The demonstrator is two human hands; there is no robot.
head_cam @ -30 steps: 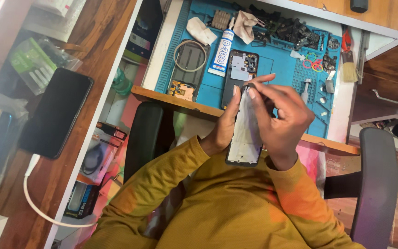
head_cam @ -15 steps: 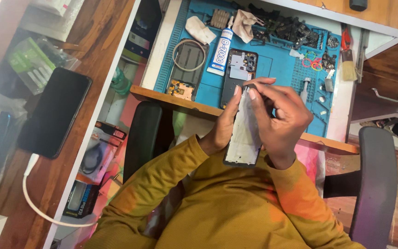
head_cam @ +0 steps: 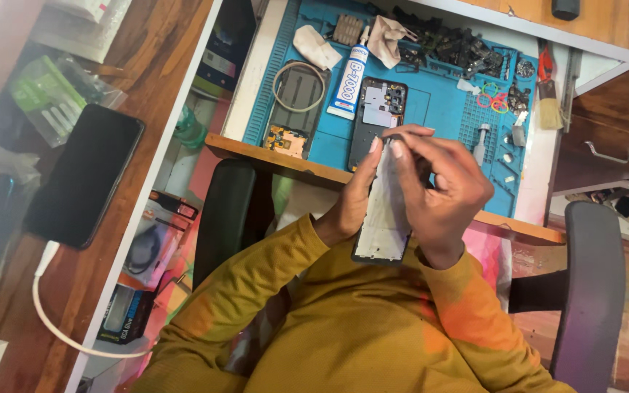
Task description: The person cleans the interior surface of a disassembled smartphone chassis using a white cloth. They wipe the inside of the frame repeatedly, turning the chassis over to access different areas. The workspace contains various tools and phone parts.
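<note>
Gripping a phone display frame (head_cam: 385,218) between both hands, a person in a mustard-yellow sweater (head_cam: 358,327) works above the near edge of a blue repair mat (head_cam: 438,109). The left hand (head_cam: 351,200) curls along the frame's left side, its thumb pressed against the upper edge. The right hand (head_cam: 442,193) wraps the frame's right side, fingers bent and closed, with fingertips pinching at the top corner just beside the left thumb. The frame stands nearly upright between the two palms, pale inner face toward the camera, its lower end over the person's chest. Whether anything small sits between the pinching fingertips cannot be told.

Just beyond the hands on the mat lies an opened phone body (head_cam: 374,116) with its circuit board exposed. A white adhesive tube (head_cam: 349,73) rests beside it, near a dark back cover ringed by a thin cable (head_cam: 298,89). A small brush (head_cam: 547,102) sits at the mat's right edge. Well apart on the wooden surface at left, a black smartphone (head_cam: 85,175) is plugged into a white charging cable (head_cam: 60,327).
</note>
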